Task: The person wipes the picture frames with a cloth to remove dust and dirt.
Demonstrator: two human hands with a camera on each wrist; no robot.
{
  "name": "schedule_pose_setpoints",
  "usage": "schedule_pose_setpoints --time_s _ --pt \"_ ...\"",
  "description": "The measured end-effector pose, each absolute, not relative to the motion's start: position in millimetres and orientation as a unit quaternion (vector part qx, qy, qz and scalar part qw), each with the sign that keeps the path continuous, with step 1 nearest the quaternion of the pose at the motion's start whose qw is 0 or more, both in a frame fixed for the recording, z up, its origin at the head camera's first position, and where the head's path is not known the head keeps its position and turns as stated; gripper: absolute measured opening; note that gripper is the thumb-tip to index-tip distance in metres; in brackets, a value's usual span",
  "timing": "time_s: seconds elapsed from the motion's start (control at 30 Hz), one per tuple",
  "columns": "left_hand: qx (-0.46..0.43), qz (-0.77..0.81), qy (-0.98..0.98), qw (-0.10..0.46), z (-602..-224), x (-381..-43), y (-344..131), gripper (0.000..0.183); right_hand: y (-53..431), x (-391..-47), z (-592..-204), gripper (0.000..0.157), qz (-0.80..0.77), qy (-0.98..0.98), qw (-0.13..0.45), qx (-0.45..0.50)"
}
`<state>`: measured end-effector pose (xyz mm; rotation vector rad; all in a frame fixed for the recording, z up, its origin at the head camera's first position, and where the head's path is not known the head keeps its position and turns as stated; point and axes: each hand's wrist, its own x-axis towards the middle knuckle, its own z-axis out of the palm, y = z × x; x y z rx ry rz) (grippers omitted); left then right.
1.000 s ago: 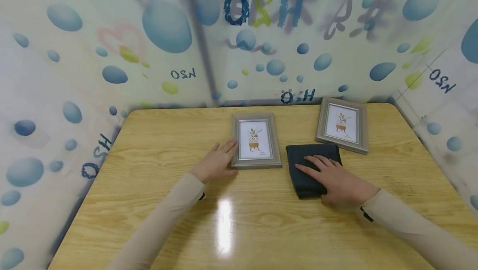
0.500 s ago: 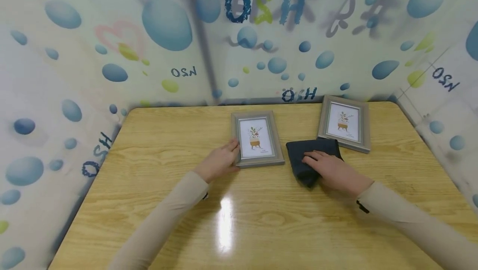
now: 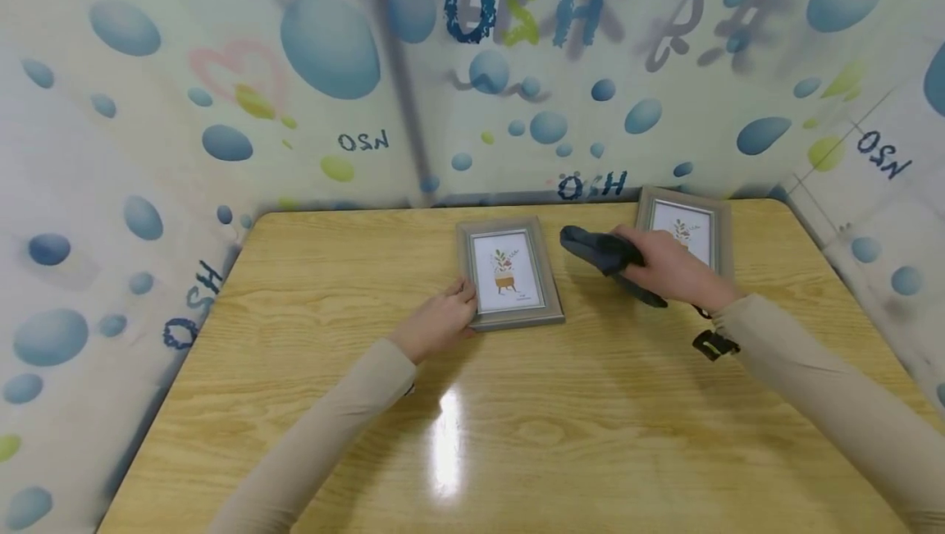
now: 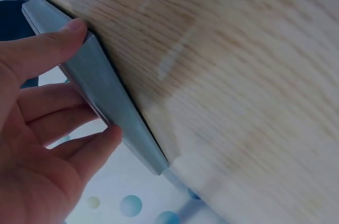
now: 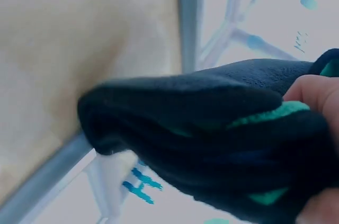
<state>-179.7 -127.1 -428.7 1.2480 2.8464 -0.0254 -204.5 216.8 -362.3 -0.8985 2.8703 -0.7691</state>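
A picture frame (image 3: 509,271) with a plant print lies face up at the middle of the table, its grey border facing me. My left hand (image 3: 435,321) grips its near left corner; in the left wrist view the thumb (image 4: 71,30) presses one side of the frame's edge (image 4: 114,94) and the fingers touch the other. A dark folded cloth (image 3: 591,247) with green edging is held up in my right hand (image 3: 675,267), pinched between thumb and fingers, right of that frame. In the right wrist view the cloth (image 5: 175,113) bunches and droops.
A second matching picture frame (image 3: 719,218) lies at the back right, partly hidden behind my right hand. The wooden table (image 3: 310,296) backs onto a pale wall (image 3: 458,124) printed with blue drops, and walls also rise at both sides.
My right hand has gone from resting flat on the folded cloth to gripping it and lifting it up and away. My left hand's fingers have closed more around the frame's corner.
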Motion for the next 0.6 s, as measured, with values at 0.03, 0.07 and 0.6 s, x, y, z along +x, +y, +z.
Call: schedule_pose_setpoints --time_s 0.03,0.07,0.6 --pt "0.401 -0.008 0.916 0.019 -428.6 -179.6 -126.8 0.053 214.8 -208.5 -358.5 0.032 -0.249 0.926 0.018 -0.284" --pt "0.400 -0.010 0.916 0.020 -428.5 -179.6 -126.4 0.052 212.6 -212.6 -355.3 0.034 -0.252 0.926 0.018 -0.279" --pt "0.440 -0.075 0.895 -0.002 -425.2 -154.0 -105.9 0.050 152.1 -282.9 -379.8 0.032 -0.189 0.930 0.033 -0.312"
